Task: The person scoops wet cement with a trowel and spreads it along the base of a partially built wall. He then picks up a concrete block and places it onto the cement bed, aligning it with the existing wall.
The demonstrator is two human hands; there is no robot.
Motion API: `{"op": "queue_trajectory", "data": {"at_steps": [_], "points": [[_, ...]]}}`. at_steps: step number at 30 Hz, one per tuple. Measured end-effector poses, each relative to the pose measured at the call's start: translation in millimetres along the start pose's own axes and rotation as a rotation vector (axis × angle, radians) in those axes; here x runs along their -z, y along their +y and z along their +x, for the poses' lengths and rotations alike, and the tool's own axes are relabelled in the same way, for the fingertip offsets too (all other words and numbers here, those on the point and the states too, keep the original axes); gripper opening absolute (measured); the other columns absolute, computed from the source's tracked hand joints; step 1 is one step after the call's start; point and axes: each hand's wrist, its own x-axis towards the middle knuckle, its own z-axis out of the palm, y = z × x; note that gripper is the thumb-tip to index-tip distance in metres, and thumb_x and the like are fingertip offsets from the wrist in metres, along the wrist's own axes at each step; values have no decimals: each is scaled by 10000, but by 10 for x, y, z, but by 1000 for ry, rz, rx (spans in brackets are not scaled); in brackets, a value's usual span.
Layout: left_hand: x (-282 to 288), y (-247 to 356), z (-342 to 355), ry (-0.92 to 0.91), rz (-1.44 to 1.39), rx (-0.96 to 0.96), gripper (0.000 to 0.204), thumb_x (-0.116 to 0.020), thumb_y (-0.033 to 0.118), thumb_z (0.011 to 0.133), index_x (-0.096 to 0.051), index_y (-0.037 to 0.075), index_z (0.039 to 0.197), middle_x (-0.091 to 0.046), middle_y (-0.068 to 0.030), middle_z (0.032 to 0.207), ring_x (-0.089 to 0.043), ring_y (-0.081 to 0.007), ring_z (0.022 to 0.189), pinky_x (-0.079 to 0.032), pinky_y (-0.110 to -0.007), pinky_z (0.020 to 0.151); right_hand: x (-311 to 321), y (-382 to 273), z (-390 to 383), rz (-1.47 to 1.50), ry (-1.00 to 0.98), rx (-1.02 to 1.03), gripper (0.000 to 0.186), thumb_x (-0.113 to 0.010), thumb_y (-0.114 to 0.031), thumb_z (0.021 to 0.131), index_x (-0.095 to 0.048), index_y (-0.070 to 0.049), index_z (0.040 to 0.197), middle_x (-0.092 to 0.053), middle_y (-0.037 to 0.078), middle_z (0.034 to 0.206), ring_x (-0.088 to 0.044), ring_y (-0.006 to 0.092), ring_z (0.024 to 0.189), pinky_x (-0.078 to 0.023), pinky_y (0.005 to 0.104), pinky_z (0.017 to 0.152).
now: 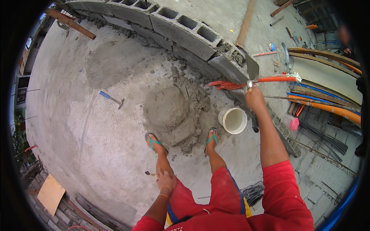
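Right fingers (251, 93) clasp the trowel (253, 69); left fingers (164, 176), perhaps slightly spread, rest on the leg (163, 163)

This is a building site, shown by the hollow concrete-block wall (181, 35) ahead and left of the fingers (252, 93) of the right hand (256, 99), the wet mortar heap (165, 109) left of them, and orange pipes (327, 108) and dark rods (322, 136) to their right.

Construction site in daylight: grey concrete floor (69, 127); plywood sheet (51, 195) beyond its lower-left edge; pale panel (325, 74) and orange pipe (335, 111) stacked at right.
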Motion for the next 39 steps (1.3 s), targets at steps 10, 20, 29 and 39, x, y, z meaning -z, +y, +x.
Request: {"op": "queue_trajectory", "data": {"at_steps": [10, 20, 29, 39], "points": [[-43, -142, 25, 38, -24, -20, 721, -709, 501, 979, -572, 43, 1518, -288, -194, 1782, -327, -398, 1613, -400, -586, 1217, 367, -712, 271, 1143, -408, -320, 280, -535, -306, 1152, -555, -37, 1228, -673, 77, 929, -636, 151, 622, -588, 339, 475], [75, -140, 58, 21, -56, -17, 688, -719, 491, 976, -603, 41, 1484, -282, -195, 1789, -335, -408, 1609, -381, -581, 1231, 446, -788, 180, 1330, -443, -325, 337, -490, -356, 1182, -547, -30, 1244, -667, 87, 926, -615, 148, 608, -579, 327, 467], [290, -222, 86, 58, -18, -66, 729, -715, 479, 987, -550, 36, 1542, -297, -211, 1768, -330, -421, 1601, -360, -570, 1264, 378, -297, -772, 1290, -387, -126, 280, -656, -302, 1103, -577, -84, 1260, -666, 50, 901, -634, 142, 607, -551, 313, 517], [466, -301, 84, 126, 25, -87, 763, -722, 463, 980, -495, 43, 1576, -302, -211, 1765, -326, -437, 1601, -369, -589, 1255, -357, 1416, -2690, 307, -499, -279, 292, -747, -148, 883, -606, -16, 1101, -689, 160, 893, -709, 310, 791, -563, 423, 715]]}}
